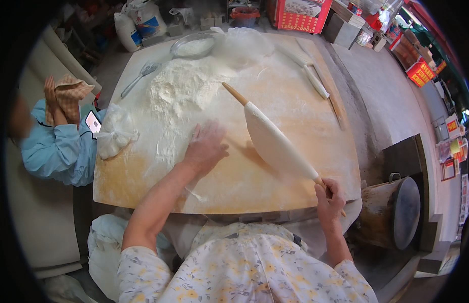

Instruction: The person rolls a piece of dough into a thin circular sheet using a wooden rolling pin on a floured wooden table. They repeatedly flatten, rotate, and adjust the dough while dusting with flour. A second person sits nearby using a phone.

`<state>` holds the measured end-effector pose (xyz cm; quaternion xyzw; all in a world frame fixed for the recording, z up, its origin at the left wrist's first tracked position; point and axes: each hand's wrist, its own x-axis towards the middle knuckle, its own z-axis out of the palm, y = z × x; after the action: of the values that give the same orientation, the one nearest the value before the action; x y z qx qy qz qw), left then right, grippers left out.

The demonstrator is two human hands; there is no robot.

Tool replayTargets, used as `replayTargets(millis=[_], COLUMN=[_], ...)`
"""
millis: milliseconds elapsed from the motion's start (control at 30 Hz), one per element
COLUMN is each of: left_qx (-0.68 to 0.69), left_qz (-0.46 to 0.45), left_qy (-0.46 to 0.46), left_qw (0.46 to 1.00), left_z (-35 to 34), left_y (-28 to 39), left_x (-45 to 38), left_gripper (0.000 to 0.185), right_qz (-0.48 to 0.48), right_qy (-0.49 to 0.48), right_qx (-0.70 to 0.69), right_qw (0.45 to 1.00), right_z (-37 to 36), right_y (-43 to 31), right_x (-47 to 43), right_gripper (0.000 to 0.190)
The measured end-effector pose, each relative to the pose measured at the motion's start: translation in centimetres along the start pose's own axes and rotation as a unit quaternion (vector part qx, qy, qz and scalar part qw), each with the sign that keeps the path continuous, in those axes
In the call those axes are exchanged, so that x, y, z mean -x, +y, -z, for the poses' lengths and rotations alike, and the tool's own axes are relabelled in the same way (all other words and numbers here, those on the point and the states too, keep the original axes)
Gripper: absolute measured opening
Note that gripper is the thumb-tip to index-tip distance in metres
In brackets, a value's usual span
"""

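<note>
My right hand grips the near end of a wooden rolling pin, whose far end points up and to the left over the board. A sheet of dough is wrapped around the pin, and part of it hangs below; it casts a shadow on the wooden board. My left hand is spread palm down over the floured surface, its fingers apart and slightly blurred, holding nothing. Just beyond it lies a heap of white flour.
A metal scoop, a tied plastic bag and a bowl of flour sit on the board. More rolling pins lie at the right. A person stands left. A lidded metal pot stands right of the board.
</note>
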<state>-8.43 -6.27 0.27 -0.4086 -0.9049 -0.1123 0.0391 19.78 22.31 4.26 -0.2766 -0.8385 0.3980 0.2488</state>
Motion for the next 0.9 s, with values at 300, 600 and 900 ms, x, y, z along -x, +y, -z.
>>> replayTargets(millis=[300, 600, 900], left_qx=[0.629, 0.776, 0.744], left_qz=[0.237, 0.204, 0.158], left_qy=[0.103, -0.059, 0.176], left_qw=[0.734, 0.594, 0.625], left_z=[5.1, -0.2, 1.7], left_y=[6.9, 9.8, 9.4], left_x=[-1.2, -4.6, -5.6], left_gripper=[0.046, 0.055, 0.053], right_qz=[0.063, 0.076, 0.11], right_qy=[-0.026, 0.035, 0.025], right_qx=[0.012, 0.045, 0.029], right_qw=[0.998, 0.995, 0.993], right_z=[-1.8, 0.5, 0.6], right_y=[-0.7, 1.5, 0.7], right_x=[0.2, -1.7, -0.9], right_gripper=[0.016, 0.01, 0.014])
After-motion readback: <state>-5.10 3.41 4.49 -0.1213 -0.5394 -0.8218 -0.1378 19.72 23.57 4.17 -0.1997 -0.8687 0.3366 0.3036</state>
